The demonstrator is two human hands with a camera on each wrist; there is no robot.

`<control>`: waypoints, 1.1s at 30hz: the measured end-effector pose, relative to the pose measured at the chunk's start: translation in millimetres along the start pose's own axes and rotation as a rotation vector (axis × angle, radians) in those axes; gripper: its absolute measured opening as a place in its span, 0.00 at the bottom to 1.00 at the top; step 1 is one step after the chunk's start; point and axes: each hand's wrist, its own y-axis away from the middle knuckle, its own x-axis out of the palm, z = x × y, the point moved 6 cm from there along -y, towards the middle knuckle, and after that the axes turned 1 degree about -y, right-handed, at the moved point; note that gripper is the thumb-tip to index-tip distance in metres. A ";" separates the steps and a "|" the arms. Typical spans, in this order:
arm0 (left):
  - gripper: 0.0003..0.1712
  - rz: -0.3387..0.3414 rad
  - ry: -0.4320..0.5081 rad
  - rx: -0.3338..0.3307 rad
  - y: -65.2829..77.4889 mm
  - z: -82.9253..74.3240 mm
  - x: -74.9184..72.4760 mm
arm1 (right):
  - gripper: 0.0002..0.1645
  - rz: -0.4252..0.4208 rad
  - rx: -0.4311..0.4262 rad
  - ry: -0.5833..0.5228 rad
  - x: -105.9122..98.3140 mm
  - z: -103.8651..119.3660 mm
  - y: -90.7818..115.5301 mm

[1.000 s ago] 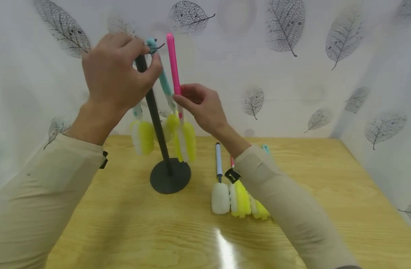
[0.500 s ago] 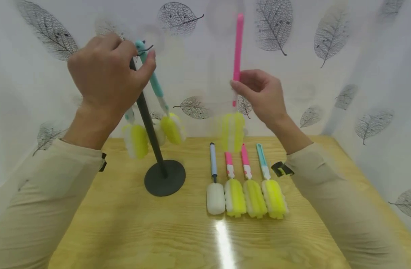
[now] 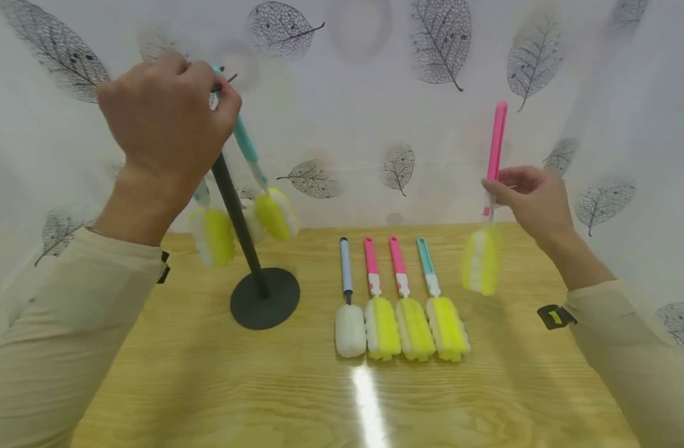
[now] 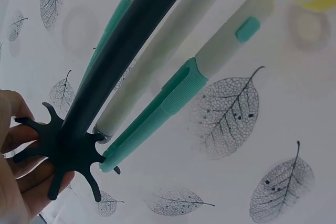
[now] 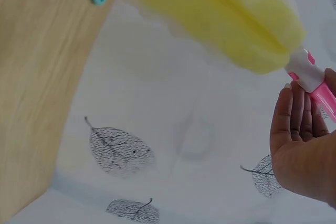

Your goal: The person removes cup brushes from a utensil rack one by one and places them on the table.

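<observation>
listing one pink brush (image 3: 497, 140), right of the frame, near upright with the handle uppermost, its yellow-and-white sponge seen against the far edge of the worktop (image 3: 319, 398). right hand (image 3: 535, 202): grip clamped on the lower handle, thumb and fingers pinching it.

left hand (image 3: 165, 115), upper left of the frame: grip closed about the top of a black stand (image 3: 238, 218), the fingers behind its pronged crown (image 4: 68, 148) in the left wrist view. the stand tilts, top leaning left; round base on the worktop, left of centre.

hung from the stand, three brushes: one teal brush (image 3: 276, 214), slanting to the right of the pole, yellow-and-white sponge below; one further teal-handled brush (image 3: 212, 236), left of the pole, upper part hidden; one white brush (image 4: 160, 51), mostly behind the pole in the head view.

laid side by side at centre right, four brushes, sponges nearest the viewer: blue-handled white brush (image 3: 351, 330); first pink-handled brush (image 3: 383, 328); second pink-handled brush (image 3: 414, 330); teal-handled yellow brush (image 3: 448, 328).

backing all: pale leaf-printed cloth (image 3: 331, 124).
</observation>
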 end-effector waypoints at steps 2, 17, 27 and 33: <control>0.25 -0.016 0.002 0.013 0.5 -2.1 0.0 | 0.31 0.037 0.056 0.094 -2.1 -20.7 5.1; 0.22 -0.026 0.017 0.049 1.8 -1.4 0.3 | 0.35 0.366 0.252 0.177 39.7 -127.0 22.4; 0.23 -0.062 0.027 0.030 2.6 1.1 -0.7 | 0.24 0.486 0.262 0.193 67.1 -138.0 23.5; 0.24 -0.040 0.031 0.018 3.4 2.0 0.6 | 0.21 0.476 0.236 0.339 74.7 -149.0 21.1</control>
